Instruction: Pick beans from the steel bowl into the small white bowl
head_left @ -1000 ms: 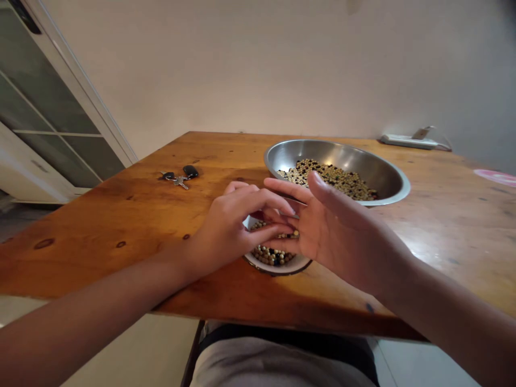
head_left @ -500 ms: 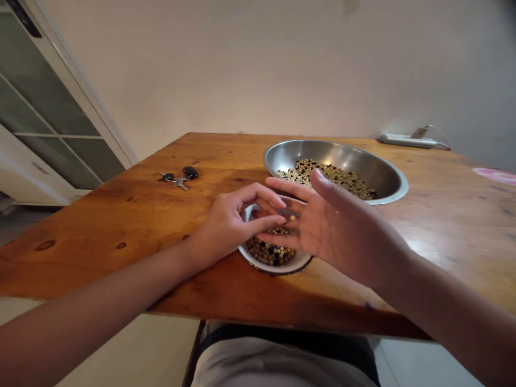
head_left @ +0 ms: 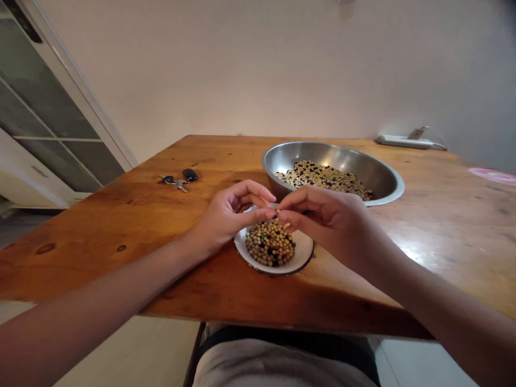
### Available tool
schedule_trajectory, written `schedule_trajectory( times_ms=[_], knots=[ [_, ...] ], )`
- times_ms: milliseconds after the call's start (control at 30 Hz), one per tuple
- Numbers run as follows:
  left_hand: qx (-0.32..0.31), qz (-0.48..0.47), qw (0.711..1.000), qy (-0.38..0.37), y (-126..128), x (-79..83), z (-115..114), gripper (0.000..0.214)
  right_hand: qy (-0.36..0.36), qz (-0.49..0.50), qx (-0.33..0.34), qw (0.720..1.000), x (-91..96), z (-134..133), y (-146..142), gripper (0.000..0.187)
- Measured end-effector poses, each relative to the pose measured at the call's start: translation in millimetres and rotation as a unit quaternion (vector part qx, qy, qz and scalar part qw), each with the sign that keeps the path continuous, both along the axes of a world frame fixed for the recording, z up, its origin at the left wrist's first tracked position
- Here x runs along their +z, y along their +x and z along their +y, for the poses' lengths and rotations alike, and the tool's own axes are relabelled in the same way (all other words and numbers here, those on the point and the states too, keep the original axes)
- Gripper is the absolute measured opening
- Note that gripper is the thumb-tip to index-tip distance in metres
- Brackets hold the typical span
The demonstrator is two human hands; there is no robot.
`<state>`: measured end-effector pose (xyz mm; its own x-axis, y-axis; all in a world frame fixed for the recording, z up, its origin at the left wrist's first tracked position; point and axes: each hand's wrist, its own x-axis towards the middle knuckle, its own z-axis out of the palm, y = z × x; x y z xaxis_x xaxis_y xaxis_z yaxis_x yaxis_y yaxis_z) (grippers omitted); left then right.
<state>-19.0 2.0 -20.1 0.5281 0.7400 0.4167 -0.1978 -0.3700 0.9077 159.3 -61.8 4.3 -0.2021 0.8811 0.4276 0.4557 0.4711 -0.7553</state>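
Right hand (head_left: 334,219) has turned from open palm to meet the left hand (head_left: 226,217) at the fingertips.
Head view: both curl inward around a bead (head_left: 278,212) midway between them, above the bowl (head_left: 305,251); which pinches it, I cannot tell.

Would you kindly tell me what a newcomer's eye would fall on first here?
Probably the large steel bowl of pale and dark round pieces, toward the far side of the wooden table. Next, the left hand and right hand, fingertips close together over the small white bowl nearer the camera. A bunch of keys lies further left.
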Motion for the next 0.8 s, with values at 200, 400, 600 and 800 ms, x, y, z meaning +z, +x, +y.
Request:
schedule_trajectory(
  times_ms=[200,400,600,800],
  knots=[
    [-0.015,0.009,1.000,-0.008,0.9,0.9,-1.2,0.023,0.006,0.005,0.012,1.000,1.7,1.5,0.1,0.017],
    [-0.018,0.015,1.000,0.009,0.7,-0.5,-0.5,0.027,0.046,-0.021,0.020,0.999,-0.1,3.5,0.3,0.012],
    [-0.013,0.012,1.000,0.023,0.1,-0.4,-0.6,0.029,0.049,-0.028,0.019,0.998,-4.2,6.2,2.9,0.015],
    [-0.014,0.035,0.998,0.049,-0.2,1.3,-1.3,0.028,0.026,-0.012,0.043,0.999,-1.7,5.0,4.3,0.013]
  ],
)
